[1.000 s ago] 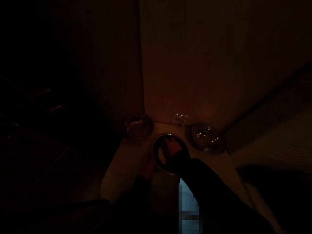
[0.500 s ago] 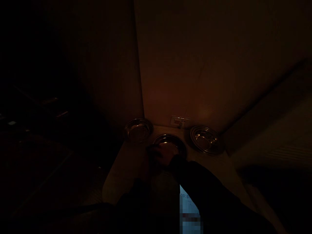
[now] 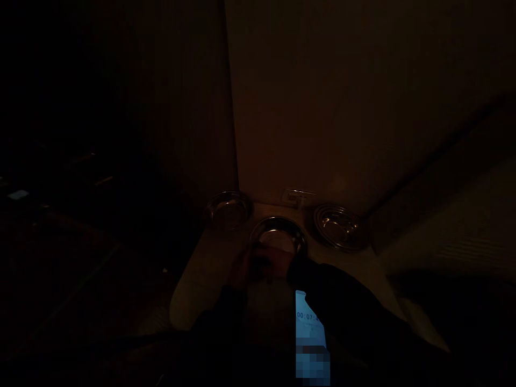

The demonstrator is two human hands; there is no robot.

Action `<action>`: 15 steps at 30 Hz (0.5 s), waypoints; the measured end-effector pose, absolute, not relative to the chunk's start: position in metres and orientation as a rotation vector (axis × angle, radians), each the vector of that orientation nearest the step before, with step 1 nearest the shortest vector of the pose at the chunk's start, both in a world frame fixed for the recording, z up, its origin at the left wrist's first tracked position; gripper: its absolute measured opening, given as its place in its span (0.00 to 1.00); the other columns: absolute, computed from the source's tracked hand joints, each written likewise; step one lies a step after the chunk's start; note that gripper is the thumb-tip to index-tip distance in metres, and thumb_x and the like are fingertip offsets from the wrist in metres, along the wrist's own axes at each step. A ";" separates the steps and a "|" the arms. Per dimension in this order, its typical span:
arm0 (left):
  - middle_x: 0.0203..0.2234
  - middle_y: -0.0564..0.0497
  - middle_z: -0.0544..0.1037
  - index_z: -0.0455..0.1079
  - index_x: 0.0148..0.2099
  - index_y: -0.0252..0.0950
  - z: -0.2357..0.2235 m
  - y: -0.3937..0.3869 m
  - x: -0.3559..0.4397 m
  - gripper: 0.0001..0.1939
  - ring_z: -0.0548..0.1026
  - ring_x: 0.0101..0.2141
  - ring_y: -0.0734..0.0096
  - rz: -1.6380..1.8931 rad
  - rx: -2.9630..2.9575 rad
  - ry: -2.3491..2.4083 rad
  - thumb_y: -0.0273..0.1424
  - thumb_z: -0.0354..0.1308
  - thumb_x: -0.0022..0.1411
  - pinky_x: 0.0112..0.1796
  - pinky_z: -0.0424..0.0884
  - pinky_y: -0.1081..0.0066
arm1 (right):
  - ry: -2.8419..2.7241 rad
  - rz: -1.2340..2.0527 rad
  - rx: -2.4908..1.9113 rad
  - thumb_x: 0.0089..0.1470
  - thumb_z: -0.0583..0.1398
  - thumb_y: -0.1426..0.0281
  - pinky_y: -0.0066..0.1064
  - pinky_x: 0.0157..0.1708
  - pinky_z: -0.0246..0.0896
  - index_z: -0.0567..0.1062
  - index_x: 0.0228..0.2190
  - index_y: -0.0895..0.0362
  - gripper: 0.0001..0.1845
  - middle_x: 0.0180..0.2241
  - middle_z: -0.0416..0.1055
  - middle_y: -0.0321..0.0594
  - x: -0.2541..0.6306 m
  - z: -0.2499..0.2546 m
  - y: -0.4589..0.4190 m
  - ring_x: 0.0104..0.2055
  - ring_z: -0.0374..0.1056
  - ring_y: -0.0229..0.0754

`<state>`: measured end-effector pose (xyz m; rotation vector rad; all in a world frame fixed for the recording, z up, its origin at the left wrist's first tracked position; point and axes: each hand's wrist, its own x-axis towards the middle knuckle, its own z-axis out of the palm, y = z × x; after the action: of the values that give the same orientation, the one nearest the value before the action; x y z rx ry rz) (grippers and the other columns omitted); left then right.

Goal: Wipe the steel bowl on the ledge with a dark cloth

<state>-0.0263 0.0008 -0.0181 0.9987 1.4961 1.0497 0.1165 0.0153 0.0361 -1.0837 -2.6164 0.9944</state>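
Since approx. 1 s ago, the bare R hand point(image 3: 278, 260) has moved from inside the round, shiny metal bowl point(image 3: 278, 222) to its near rim, right by the bare L hand point(image 3: 241, 263). Bowl sits mid-table, between the hands and the wall; L hand is at its near-left edge. R fingers look bent inward, toward the L hand; v. dark there, so can't tell if they grip anything. L fingers: same, can't tell. Dark patch btw the two hands could be shadow or sth held.

Progress: prob. mid-job, as both hands are busy at the bowl. How much is done or left can't be read: bowl's near side is hidden, and the pale patch on its floor could be glare or contents.

Surface: pale, round-cornered table point(image 3: 193, 287), wood-look, pushed up to the wall. Back L corner: another round, shiny metal bowl point(image 3: 229, 212). Back R: nested-looking stack of shiny metal bowls point(image 3: 337, 228). Lit bluish phone-like screen point(image 3: 309, 322) below the dark R sleeve point(image 3: 346, 301), timer reading 00:07, rest cut off.

Room: v. dim; brownish plain wall point(image 3: 322, 118) w/ a rectangular socket plate point(image 3: 297, 196) low down, just above table edge.
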 end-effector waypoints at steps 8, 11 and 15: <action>0.43 0.41 0.75 0.68 0.49 0.31 0.014 -0.011 -0.017 0.20 0.75 0.38 0.61 0.972 0.829 1.463 0.32 0.54 0.54 0.31 0.72 0.70 | -3.055 0.880 -1.087 0.42 0.58 0.78 0.32 0.37 0.61 0.75 0.32 0.55 0.13 0.39 0.70 0.40 0.172 0.063 0.008 0.40 0.67 0.44; 0.43 0.43 0.75 0.67 0.50 0.32 0.018 -0.015 -0.015 0.19 0.74 0.40 0.63 1.023 0.901 1.508 0.31 0.53 0.56 0.34 0.71 0.70 | -3.045 0.730 -1.179 0.44 0.57 0.78 0.35 0.39 0.61 0.75 0.34 0.55 0.13 0.38 0.71 0.42 0.175 0.060 0.002 0.41 0.66 0.46; 0.41 0.42 0.76 0.69 0.47 0.30 0.018 -0.016 -0.018 0.17 0.74 0.41 0.62 1.043 1.044 1.567 0.32 0.51 0.58 0.39 0.69 0.69 | -2.816 0.678 -1.077 0.50 0.55 0.75 0.33 0.45 0.59 0.71 0.43 0.55 0.17 0.45 0.68 0.43 0.162 0.045 -0.014 0.47 0.63 0.42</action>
<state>-0.0183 -0.0157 0.0179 1.0438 1.5668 1.0428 0.1620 -0.0142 0.0452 -1.0774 -2.8157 0.6778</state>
